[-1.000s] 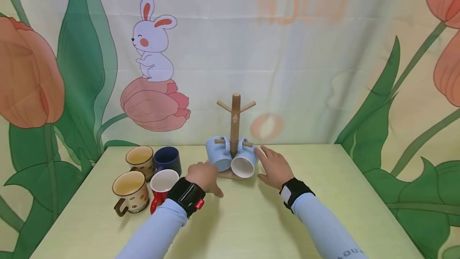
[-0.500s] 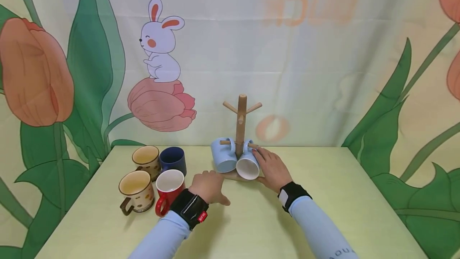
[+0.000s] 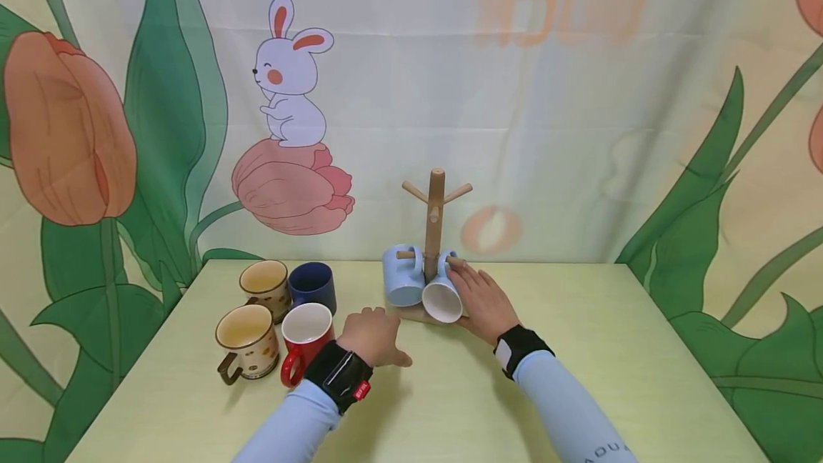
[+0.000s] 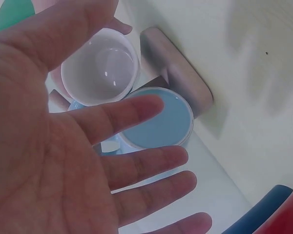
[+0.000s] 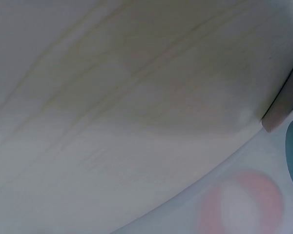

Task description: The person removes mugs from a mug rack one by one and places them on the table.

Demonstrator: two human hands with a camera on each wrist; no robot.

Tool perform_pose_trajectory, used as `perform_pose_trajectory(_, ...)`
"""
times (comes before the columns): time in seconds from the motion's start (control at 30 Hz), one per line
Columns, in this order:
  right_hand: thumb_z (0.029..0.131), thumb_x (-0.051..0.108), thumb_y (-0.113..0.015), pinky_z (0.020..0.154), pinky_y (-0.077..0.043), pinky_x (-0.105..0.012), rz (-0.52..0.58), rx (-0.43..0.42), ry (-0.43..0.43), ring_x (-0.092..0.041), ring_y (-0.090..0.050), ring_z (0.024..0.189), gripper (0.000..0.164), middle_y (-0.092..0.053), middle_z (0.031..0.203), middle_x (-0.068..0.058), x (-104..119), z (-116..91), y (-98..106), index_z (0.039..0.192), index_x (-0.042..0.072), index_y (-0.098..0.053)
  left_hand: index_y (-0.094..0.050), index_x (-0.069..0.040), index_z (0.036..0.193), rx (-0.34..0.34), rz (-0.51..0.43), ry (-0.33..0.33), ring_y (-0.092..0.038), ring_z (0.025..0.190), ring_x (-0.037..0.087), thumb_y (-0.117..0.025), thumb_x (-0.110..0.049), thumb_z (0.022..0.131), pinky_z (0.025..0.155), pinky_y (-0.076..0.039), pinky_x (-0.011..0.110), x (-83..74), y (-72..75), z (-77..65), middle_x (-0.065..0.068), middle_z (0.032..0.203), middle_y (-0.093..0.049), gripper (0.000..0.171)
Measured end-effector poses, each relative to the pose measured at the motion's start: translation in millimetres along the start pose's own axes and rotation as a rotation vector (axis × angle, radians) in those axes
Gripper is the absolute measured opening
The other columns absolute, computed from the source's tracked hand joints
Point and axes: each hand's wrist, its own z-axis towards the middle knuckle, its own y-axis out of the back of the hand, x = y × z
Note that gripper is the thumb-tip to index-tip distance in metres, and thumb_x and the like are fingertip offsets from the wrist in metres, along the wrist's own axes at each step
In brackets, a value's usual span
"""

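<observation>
A wooden mug tree point(image 3: 435, 223) holds two light blue mugs by their handles on its lower pegs. The right mug point(image 3: 443, 301) faces me with its white inside; the left mug point(image 3: 403, 277) shows a plain blue end. My right hand point(image 3: 489, 306) lies along the right mug's outer side, its fingers touching the mug near the peg; the fingertips are partly hard to make out. Before the stand, my left hand point(image 3: 373, 338) hovers above the table, holding nothing. In the left wrist view, the fingers point(image 4: 146, 165) are straight and spread, with both mugs beyond them.
To the left stand a red mug point(image 3: 307, 334), a dark blue mug point(image 3: 312, 287) and two cream mugs with dark handles, one in front point(image 3: 247, 341) and one behind point(image 3: 265, 288). The red mug is close to my left wrist. A printed curtain point(image 3: 559, 127) hangs behind the table.
My right hand has come in against the right mug, which has shifted slightly left toward the post. My left hand has drawn back a little from the stand. The head view has swung slightly left.
</observation>
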Motion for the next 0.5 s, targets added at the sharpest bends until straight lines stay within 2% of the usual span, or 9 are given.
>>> perform_pose_trajectory(0.13, 0.066, 0.046, -0.091, 0.106, -0.039, -0.047, -0.029, -0.012, 0.0, -0.027, -0.04, 0.139, 0.103, -0.043, 0.15, -0.011, 1.8, 1.8, 1.7, 0.145, 0.005, -0.039, -0.073, -0.009, 0.093, 0.017, -0.001, 0.006, -0.06, 0.084, 0.031, -0.083, -0.054, 0.07, 0.069, -0.05, 0.048, 0.2, -0.4, -0.2, 0.011, 0.087, -0.064, 0.051)
perform_pose_trajectory(0.33, 0.063, 0.044, -0.093, 0.103, -0.042, -0.048, 0.044, -0.007, -0.047, -0.03, -0.046, 0.133, 0.104, -0.05, 0.144, -0.015, 8.9, 3.1, 7.9, 0.143, 0.003, -0.041, -0.073, -0.009, 0.096, 0.052, -0.016, 0.016, -0.06, 0.086, 0.031, -0.083, -0.054, 0.071, 0.072, -0.05, 0.048, 0.2, -1.5, -1.6, 0.011, 0.089, -0.063, 0.052)
perform_pose_trajectory(0.5, 0.064, 0.044, -0.093, 0.101, -0.044, -0.048, 0.069, -0.017, -0.097, -0.031, -0.05, 0.13, 0.101, -0.053, 0.139, -0.017, 14.7, 0.6, 13.3, 0.141, 0.002, -0.042, -0.073, -0.008, 0.096, 0.05, -0.023, 0.014, -0.06, 0.086, 0.032, -0.083, -0.052, 0.072, 0.072, -0.05, 0.049, 0.1, -1.5, -3.0, 0.012, 0.09, -0.063, 0.051)
